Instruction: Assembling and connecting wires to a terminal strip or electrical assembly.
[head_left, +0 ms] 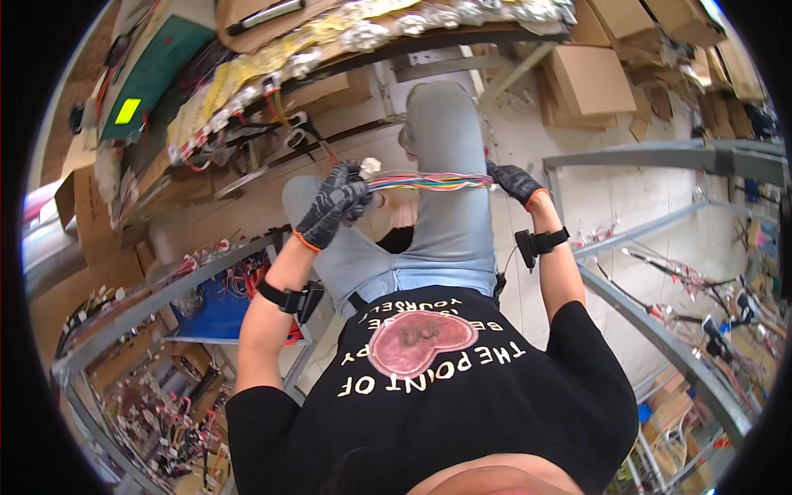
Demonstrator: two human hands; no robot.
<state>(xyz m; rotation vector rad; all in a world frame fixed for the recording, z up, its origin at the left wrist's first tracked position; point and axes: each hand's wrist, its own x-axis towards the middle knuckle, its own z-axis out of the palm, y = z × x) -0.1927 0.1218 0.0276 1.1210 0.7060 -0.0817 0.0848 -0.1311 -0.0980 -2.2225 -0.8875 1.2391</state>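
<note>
A bundle of multicoloured wires (437, 182) stretches level across my raised knee, held at both ends. My left hand (338, 198), in a dark patterned glove with an orange cuff, is closed around its left end. A whitish connector (370, 167) sticks out beside the fingers there. At the other end my right hand (516, 182), gloved the same way, grips the wires; its fingertips are partly hidden. Dark bands with small black boxes circle both my forearms.
Ahead stands a workbench (396, 37) with foil-wrapped and yellow pieces along its edge. Scissors (304, 132) hang at its front. Cardboard boxes (590, 80) lie at the far right. Metal-framed racks (672, 155) with wire harnesses flank me, and a blue tray (210, 309) sits at left.
</note>
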